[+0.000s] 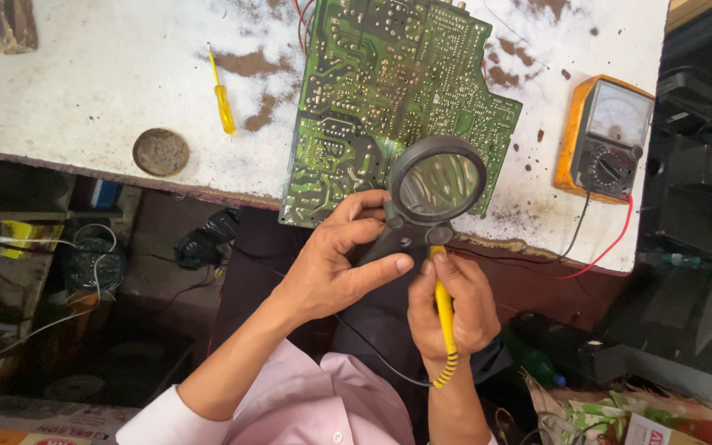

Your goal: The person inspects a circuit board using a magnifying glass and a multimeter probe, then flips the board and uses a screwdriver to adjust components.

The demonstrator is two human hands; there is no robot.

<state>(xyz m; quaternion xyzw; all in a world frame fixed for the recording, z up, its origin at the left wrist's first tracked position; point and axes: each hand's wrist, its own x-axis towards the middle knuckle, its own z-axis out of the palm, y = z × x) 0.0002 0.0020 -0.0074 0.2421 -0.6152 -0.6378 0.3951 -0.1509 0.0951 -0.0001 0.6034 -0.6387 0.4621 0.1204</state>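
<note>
From the head view we see our left hand (335,264) wrapped around the dark handle of a magnifying glass (437,183), held just over the near edge of the green circuit board (389,99) on the white bench (84,91), while our right hand (451,309) is closed on a yellow soldering iron (445,317), its tip hidden under the lens. We judge the board light, stiff and fragile, best held by its bare edges; the glass wants its handle, the iron only its yellow grip.
</note>
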